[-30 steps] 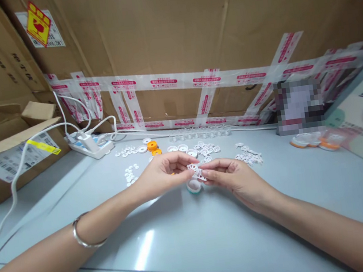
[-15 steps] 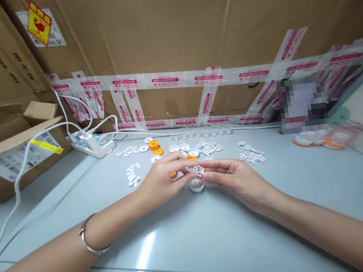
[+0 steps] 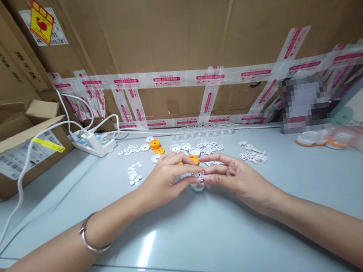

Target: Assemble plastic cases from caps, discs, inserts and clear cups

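Note:
Between my two hands is a small white perforated plastic piece (image 3: 199, 176) with an openwork pattern. My left hand (image 3: 165, 178) pinches it from the left with thumb and fingers. From the right, my right hand (image 3: 240, 175) grips its other edge between thumb and fingertips. Just below the piece, a clear round cup with a green rim (image 3: 197, 188) stands on the table, partly covered by my fingers. Whether the piece touches the cup I cannot tell. Orange rings (image 3: 194, 159) and white round caps (image 3: 185, 146) lie right behind my hands.
Small white discs (image 3: 135, 177) are scattered at left. More white openwork pieces (image 3: 254, 156) lie at right. A row of clear cups (image 3: 202, 131) runs along the back, beside a power strip (image 3: 94, 144) with cables. Orange-rimmed clear parts (image 3: 318, 138) sit far right. Cardboard boxes (image 3: 19, 153) border the table.
Both hands have lowered the white piece slightly toward the cup, and my fingers now cover more of it. The right index finger is raised higher. The view has shifted a little.

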Demonstrator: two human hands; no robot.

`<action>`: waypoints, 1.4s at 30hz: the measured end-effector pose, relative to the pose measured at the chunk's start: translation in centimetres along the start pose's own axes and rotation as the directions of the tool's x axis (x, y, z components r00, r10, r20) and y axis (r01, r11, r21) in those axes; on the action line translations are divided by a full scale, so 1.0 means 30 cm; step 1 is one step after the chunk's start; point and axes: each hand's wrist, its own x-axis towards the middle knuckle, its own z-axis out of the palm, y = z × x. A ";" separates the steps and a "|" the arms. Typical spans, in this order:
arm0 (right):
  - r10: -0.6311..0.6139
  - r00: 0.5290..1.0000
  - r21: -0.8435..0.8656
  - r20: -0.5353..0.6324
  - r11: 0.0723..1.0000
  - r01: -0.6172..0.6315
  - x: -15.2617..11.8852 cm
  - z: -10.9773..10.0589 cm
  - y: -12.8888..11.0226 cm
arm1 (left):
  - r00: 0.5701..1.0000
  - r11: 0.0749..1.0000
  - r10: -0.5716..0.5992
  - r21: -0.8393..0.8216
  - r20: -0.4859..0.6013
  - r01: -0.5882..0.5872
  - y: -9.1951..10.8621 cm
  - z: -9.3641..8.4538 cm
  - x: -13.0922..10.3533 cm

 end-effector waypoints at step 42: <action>-0.267 0.964 -0.543 -0.011 0.811 0.219 0.031 -0.048 0.026 | 0.987 0.976 -0.157 -0.152 -0.013 0.153 -0.004 -0.002 -0.001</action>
